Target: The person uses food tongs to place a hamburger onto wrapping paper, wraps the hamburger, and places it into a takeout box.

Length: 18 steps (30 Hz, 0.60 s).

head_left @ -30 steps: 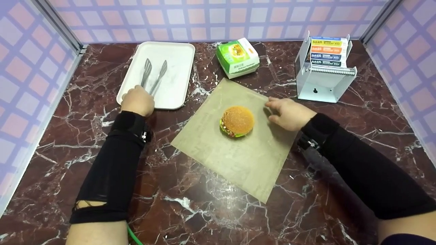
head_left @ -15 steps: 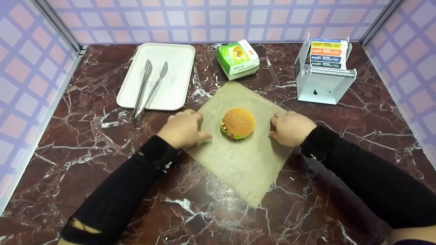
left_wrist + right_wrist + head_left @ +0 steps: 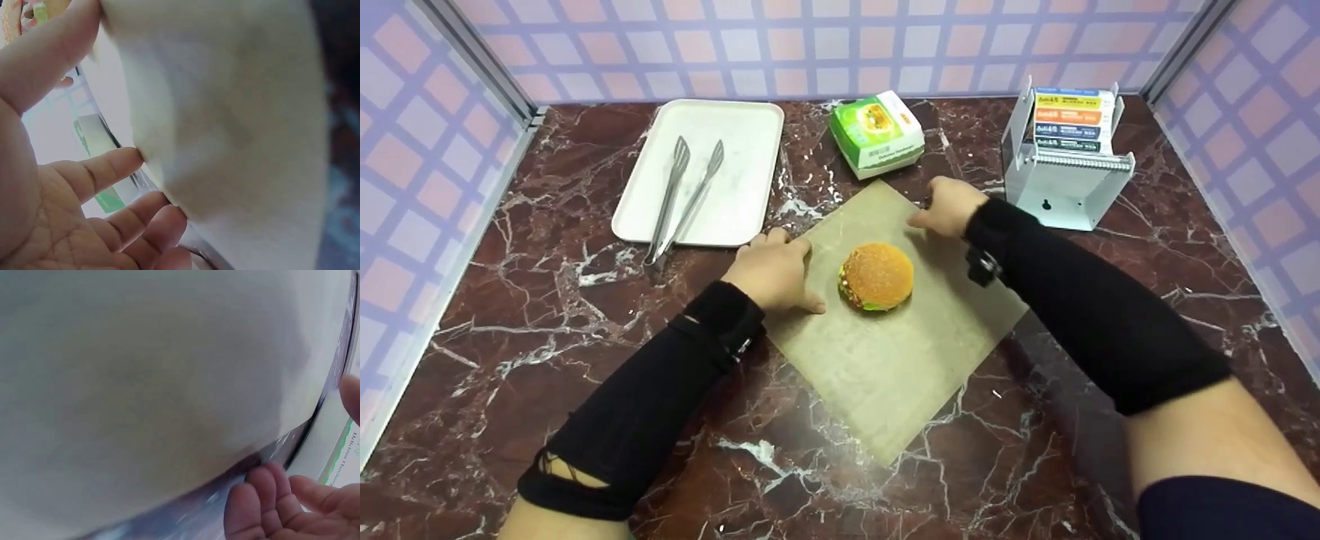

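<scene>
A hamburger (image 3: 876,276) with a sesame bun lies near the middle of a tan sheet of wrapping paper (image 3: 870,375), set cornerwise on the table. At the paper's left edge rests my left hand (image 3: 772,271), its thumb spread over the sheet. In the left wrist view, the fingertips (image 3: 132,159) touch the paper's rim without closing round it. My right hand (image 3: 952,206) is by the upper right edge, thumb toward the paper. Loosely bent fingers (image 3: 243,509) lie just outside that edge in the right wrist view, with nothing gripped.
A white tray (image 3: 742,217) stands at the back left, with metal tongs (image 3: 671,199) lying across its near edge. Behind the paper sits a green and white burger box (image 3: 879,133). A metal holder (image 3: 1069,187) with several colourful packs is at the back right.
My left hand has left the tongs on the tray and come right to the paper's edge. The right hand moved nearer, then away toward the back edge. The paper has turned slightly, its near corner shifting left.
</scene>
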Each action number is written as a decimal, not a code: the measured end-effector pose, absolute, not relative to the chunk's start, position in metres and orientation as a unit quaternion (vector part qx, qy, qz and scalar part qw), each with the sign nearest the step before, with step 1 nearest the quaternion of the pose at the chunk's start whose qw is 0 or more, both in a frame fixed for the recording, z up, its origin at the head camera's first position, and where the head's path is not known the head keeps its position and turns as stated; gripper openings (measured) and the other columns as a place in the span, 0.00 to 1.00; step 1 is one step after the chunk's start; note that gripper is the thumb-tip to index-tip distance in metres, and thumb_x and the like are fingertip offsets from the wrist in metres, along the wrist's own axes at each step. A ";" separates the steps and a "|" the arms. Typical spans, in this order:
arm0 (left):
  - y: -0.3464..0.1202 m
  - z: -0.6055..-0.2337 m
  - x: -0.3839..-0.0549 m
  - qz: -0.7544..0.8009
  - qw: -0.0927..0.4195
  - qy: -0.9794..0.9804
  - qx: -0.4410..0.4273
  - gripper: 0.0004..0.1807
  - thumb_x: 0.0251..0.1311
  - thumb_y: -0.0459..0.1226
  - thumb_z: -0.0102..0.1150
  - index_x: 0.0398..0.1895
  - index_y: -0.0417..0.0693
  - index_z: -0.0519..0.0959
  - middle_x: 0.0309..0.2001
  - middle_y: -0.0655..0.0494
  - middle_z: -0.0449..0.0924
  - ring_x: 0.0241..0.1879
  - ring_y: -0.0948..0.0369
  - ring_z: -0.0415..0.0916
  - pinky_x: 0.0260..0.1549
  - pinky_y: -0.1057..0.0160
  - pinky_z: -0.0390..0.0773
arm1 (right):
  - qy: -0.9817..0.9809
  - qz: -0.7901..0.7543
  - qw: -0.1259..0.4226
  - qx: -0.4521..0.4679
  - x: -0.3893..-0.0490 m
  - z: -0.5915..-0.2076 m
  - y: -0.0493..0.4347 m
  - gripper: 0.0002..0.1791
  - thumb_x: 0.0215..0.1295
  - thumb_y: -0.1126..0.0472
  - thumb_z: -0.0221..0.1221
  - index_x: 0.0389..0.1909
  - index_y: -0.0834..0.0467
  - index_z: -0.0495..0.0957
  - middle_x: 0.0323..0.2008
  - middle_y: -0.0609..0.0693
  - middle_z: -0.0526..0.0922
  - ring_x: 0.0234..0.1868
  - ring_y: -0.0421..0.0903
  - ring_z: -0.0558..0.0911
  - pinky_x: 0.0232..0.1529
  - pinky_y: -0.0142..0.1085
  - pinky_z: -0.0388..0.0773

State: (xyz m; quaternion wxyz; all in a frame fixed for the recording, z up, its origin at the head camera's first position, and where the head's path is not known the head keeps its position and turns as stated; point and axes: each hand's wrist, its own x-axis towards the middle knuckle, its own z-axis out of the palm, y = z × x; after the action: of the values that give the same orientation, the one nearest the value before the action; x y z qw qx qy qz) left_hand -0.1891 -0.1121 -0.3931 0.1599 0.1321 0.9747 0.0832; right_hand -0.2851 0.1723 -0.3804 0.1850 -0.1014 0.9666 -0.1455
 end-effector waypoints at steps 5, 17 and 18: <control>-0.112 -0.395 -0.188 0.086 0.157 0.975 0.131 0.56 0.43 0.66 0.79 0.73 0.46 0.71 0.65 0.39 0.68 0.65 0.39 0.67 0.67 0.39 0.69 | 0.968 -0.120 0.189 -0.115 -0.298 -0.385 0.157 0.29 0.65 0.45 0.67 0.46 0.71 0.84 0.44 0.65 0.87 0.43 0.57 0.82 0.59 0.51 0.81; -0.112 -0.398 -0.190 0.112 0.167 0.975 0.096 0.63 0.40 0.64 0.82 0.76 0.42 0.63 0.70 0.38 0.64 0.70 0.38 0.61 0.69 0.40 0.65 | 0.931 -0.318 0.109 -0.140 -0.283 -0.364 0.155 0.08 0.66 0.63 0.66 0.44 0.59 0.88 0.39 0.53 0.89 0.36 0.44 0.79 0.40 0.33 0.75; -0.112 -0.398 -0.190 0.118 0.169 0.975 0.089 0.68 0.40 0.64 0.82 0.79 0.41 0.58 0.72 0.37 0.62 0.72 0.38 0.60 0.71 0.39 0.64 | 0.930 -0.320 0.092 -0.156 -0.277 -0.362 0.156 0.07 0.67 0.63 0.66 0.43 0.59 0.88 0.40 0.54 0.90 0.35 0.43 0.79 0.40 0.34 0.77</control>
State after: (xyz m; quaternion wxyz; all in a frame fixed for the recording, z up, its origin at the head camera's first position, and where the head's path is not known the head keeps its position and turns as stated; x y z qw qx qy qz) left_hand -0.1903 -0.1119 -0.3978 0.1686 0.0892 0.9746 0.1176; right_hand -0.2775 0.1559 -0.3615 0.0923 -0.1557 0.9300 -0.3198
